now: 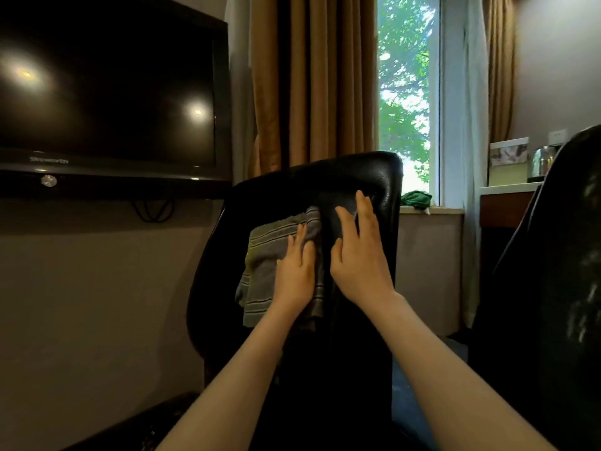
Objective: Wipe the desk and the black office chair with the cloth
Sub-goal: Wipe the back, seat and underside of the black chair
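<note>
The black office chair [270, 196] stands in front of me with its shiny backrest facing me. A grey striped cloth [268, 252] lies flat against the left part of the backrest. My left hand [296, 271] presses flat on the cloth, fingers spread and pointing up. My right hand [357, 252] rests open on the bare black leather just right of the cloth, its fingertips near the top right corner of the backrest. The desk's dark top [136, 428] shows only at the bottom left.
A dark television [107, 89] hangs on the left wall with a cable below it. Brown curtains [312, 79] and a window [406, 92] are behind the chair, with a green cloth [416, 199] on the sill. A second black chair [553, 288] stands at right beside a cabinet holding a kettle [541, 164].
</note>
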`<state>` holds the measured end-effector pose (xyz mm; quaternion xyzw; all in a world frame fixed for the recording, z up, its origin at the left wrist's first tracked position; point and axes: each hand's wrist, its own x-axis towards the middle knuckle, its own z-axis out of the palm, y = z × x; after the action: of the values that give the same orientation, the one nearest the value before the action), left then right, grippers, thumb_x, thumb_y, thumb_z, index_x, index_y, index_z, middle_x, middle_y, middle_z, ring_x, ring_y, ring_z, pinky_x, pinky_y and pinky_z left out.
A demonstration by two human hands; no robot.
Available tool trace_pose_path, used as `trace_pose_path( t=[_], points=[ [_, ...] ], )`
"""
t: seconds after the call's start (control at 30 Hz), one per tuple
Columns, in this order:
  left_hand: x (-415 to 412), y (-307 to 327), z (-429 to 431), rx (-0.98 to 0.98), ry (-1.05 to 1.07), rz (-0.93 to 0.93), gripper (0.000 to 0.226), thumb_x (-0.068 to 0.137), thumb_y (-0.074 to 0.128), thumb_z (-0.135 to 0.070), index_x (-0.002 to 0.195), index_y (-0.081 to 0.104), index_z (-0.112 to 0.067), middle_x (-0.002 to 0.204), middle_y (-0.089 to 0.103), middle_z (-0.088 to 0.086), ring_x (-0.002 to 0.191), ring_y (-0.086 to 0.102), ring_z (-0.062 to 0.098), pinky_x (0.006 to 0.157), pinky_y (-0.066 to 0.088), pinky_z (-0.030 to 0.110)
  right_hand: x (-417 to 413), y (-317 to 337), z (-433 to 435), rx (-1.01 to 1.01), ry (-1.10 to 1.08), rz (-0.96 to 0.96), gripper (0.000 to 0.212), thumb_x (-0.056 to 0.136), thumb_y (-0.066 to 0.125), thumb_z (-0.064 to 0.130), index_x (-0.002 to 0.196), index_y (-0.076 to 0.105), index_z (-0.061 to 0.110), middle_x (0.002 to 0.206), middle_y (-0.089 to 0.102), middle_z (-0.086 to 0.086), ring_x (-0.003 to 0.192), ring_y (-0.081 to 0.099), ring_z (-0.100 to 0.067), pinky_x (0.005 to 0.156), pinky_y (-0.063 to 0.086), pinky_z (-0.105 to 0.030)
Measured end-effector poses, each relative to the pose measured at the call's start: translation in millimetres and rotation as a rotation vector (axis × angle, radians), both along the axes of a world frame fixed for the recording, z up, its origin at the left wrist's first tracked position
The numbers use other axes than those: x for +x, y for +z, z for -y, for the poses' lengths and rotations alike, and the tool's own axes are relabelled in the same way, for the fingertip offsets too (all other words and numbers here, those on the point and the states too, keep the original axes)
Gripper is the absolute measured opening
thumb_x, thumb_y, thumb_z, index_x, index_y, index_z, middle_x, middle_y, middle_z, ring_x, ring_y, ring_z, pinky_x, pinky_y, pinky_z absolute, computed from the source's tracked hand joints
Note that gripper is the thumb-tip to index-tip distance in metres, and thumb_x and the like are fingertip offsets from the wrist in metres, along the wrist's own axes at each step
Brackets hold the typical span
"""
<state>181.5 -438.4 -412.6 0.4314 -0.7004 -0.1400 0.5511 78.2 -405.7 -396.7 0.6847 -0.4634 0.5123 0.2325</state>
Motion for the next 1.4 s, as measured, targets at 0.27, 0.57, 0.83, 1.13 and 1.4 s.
trace_pose_path(
  t=[0.27,0.57,0.83,1.13,1.4],
  points=[
    [19,-76,-12,0.13,0.012,-0.117,0.047,0.103,0.023,-0.028,0.149,0.012,-0.026,0.157,0.017,-0.001,0.144,0.018,0.022,0.116,0.016,0.046,20,-18,-5,-0.033,-0.158,-0.24,0.052,0.079,0.047,0.014,0.127,0.052,-0.004,0.143,0.038,-0.027,0.135,0.035,-0.039,0.11,0.015,-0.046],
    [30,-144,-9,0.315,0.127,-0.293,0.051,0.103,0.023,-0.03,0.15,0.006,-0.024,0.157,0.017,0.007,0.142,0.023,0.028,0.114,0.021,0.044,43,-57,-20,0.05,-0.027,-0.482,0.062,0.084,0.05,0.006,0.144,0.033,0.005,0.158,0.006,-0.015,0.146,-0.002,-0.026,0.112,-0.014,-0.033],
    [61,-109,-17,0.345,0.239,-0.521,0.046,0.103,0.027,-0.033,0.139,0.044,-0.01,0.139,0.048,0.015,0.127,0.044,0.031,0.107,0.033,0.034,40,-52,-20,0.208,0.152,-0.378,0.059,0.087,0.042,-0.002,0.144,0.032,0.01,0.159,0.0,-0.005,0.145,-0.014,-0.015,0.112,-0.016,-0.024],
    [51,85,16,-0.043,0.109,-0.292,0.046,0.103,0.025,-0.027,0.138,0.044,-0.004,0.139,0.047,0.018,0.128,0.042,0.031,0.106,0.034,0.035,30,-40,-17,0.178,-0.368,-0.39,0.066,0.087,0.019,0.038,0.14,0.043,0.007,0.153,0.027,-0.016,0.144,0.016,-0.033,0.111,-0.001,-0.051],
    [15,72,67,0.117,0.164,0.02,0.049,0.103,0.016,-0.024,0.15,0.013,-0.011,0.158,0.013,0.01,0.143,0.015,0.033,0.114,0.019,0.047,25,-39,-9,0.177,-0.378,-0.406,0.056,0.097,0.028,0.034,0.148,0.024,0.011,0.158,0.007,-0.011,0.146,-0.003,-0.027,0.108,-0.015,-0.044]
  ],
)
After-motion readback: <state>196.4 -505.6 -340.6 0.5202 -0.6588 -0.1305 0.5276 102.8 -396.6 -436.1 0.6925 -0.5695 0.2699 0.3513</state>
